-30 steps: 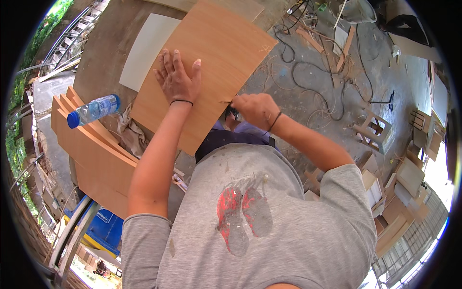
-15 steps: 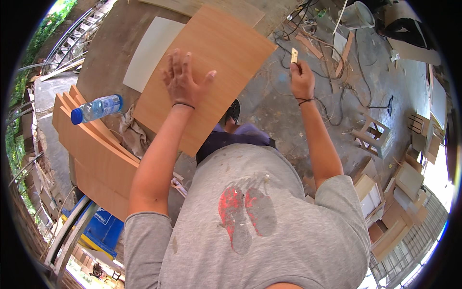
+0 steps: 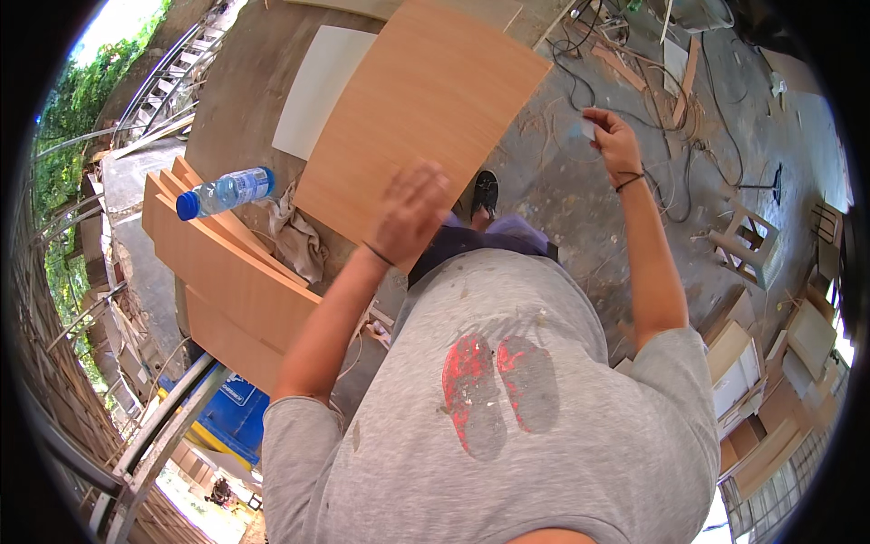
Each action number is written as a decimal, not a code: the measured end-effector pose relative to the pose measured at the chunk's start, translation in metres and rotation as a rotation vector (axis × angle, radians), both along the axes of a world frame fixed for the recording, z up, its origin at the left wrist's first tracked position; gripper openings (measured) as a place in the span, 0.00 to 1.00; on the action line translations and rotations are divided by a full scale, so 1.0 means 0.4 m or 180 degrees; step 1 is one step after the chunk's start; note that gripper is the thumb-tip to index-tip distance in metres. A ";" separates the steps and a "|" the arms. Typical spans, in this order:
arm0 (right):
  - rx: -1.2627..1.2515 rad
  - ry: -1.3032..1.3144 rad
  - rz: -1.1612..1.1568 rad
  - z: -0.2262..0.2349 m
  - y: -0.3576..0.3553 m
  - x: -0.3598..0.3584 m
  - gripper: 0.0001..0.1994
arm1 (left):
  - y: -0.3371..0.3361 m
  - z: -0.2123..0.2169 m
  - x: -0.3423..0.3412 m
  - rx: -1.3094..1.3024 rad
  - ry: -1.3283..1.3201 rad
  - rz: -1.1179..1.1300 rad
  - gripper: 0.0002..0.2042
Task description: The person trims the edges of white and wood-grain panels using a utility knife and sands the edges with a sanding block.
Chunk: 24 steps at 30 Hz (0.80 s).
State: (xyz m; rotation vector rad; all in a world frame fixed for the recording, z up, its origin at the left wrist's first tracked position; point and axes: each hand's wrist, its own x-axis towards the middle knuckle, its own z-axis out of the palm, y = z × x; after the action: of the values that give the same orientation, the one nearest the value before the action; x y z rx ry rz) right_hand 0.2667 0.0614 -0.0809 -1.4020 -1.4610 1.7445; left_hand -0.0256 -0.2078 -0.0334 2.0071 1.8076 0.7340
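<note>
A wood-grain panel lies flat before me on a work surface. My left hand is over its near right part, fingers stretched out and somewhat blurred by motion, apparently resting on the face. Out to the right, over the floor, my right hand pinches a small pale flat piece between thumb and fingers; its exact kind cannot be made out. A white sheet shows beside the panel's left edge.
Several curved wood-grain boards stand at the left, with a water bottle lying on top and a rag beside them. Cables, wood offcuts and a small stool frame are on the floor at right.
My left hand has slid across the panel toward me and to the right. My right hand has moved slightly right, and the piece in it is turned differently. The view has shifted.
</note>
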 end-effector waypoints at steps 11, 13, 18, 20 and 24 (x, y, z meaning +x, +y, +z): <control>0.3513 -0.1353 0.0584 0.080 0.005 -0.217 0.11 | 0.040 -0.037 -0.160 -0.0074 0.1046 0.0896 0.30; 0.3752 -0.1677 0.0579 0.081 0.001 -0.236 0.13 | 0.044 -0.039 -0.161 -0.0067 0.1024 0.0892 0.30; 0.3909 -0.1809 0.0982 0.102 -0.159 -0.266 0.16 | 0.046 -0.028 -0.145 -0.0039 0.0913 0.0914 0.29; 0.3728 -0.1628 0.1216 0.123 -0.302 -0.283 0.16 | 0.043 -0.024 -0.144 -0.0054 0.0877 0.0965 0.29; 0.3026 -0.1297 0.2143 0.162 -0.640 -0.324 0.14 | 0.038 -0.041 -0.146 -0.0027 0.0861 0.1045 0.29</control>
State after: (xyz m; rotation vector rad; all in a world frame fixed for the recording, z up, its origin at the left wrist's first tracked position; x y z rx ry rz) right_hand 0.1369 -0.1945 -0.0162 -0.7798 -2.7021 0.7522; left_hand -0.0840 -0.1924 -0.0498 1.9002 2.3288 0.5597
